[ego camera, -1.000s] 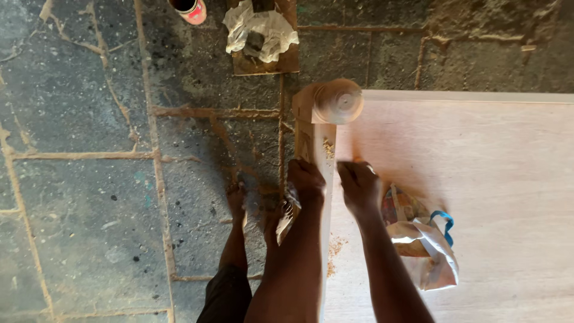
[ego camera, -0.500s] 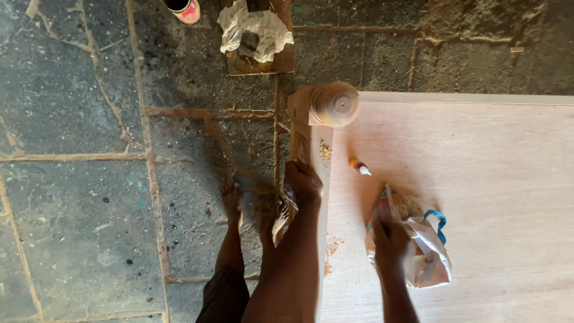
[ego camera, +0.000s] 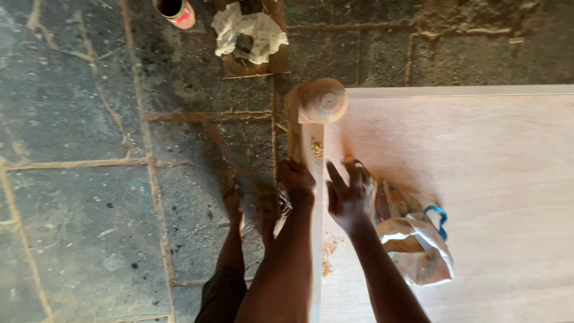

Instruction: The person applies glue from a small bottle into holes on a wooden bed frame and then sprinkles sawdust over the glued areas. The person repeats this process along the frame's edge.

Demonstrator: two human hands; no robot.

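Although the pale plywood sheet (ego camera: 466, 179) fills the right half of the view, its right and lower parts run out of frame, so only its top edge and left edge can be read. Stone floor (ego camera: 78, 179) with mortar lines lies to the left; a bare leg and foot (ego camera: 236, 209) stand on it close to the sheet's left edge, the toes lost in shadow and dust. A turned wooden post (ego camera: 305, 128) with a round knob lies along the left edge near the top left corner, its lower length hidden behind the left forearm.

Left hand (ego camera: 297, 182): closed over the post at the sheet's left edge, fingers wrapped, grip side not visible. Right hand (ego camera: 350, 194): on the sheet just inside the left edge, fingers spread and apart, holding nothing that can be made out; a small orange object (ego camera: 348, 160) shows at the fingertips, too covered to identify, contact unclear.

Crumpled plastic bag (ego camera: 418, 245), whitish with brown contents and a blue loop (ego camera: 439, 215), lies on the sheet just right of the right wrist; contents unreadable. Beyond the top edge: a white rag (ego camera: 248, 30) on a brown board (ego camera: 257, 66), and a red can (ego camera: 176, 11) cut off by the frame. Sawdust (ego camera: 327, 248) lies scattered by the left edge.
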